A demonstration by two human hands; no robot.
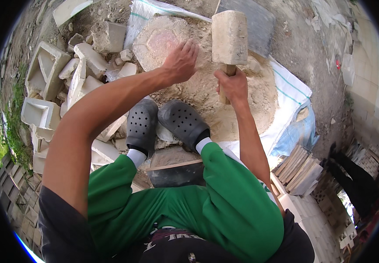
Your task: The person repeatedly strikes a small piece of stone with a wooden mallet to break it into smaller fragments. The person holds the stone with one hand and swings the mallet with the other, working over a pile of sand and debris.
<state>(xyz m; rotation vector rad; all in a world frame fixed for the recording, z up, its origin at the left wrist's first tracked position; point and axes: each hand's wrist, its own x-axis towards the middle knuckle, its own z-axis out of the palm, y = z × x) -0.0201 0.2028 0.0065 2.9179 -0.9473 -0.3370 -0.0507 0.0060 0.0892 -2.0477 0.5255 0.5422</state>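
Note:
My right hand (234,83) is wrapped round the wooden handle of a mallet (229,37). Its thick, blocky head points away from me and is coated in pale dust. Over the near right edge of a round, many-sided pale slab (145,48) is my left hand (183,60), its fingers fairly straight and close together. I see nothing held in it, though the palm side is hidden. The slab has a pinkish patch on top. Crumbled pale powder (215,118) is heaped beside it and under the mallet, on a white woven sheet (292,87) with green stripes.
Broken pale chunks and hollow box-shaped castings (47,70) are piled at left. A dark board (253,26) lies behind the mallet. My grey clogs (183,120) stand near the powder. At lower right are stacked thin slabs (297,168) and a person's dark-clothed legs (351,175).

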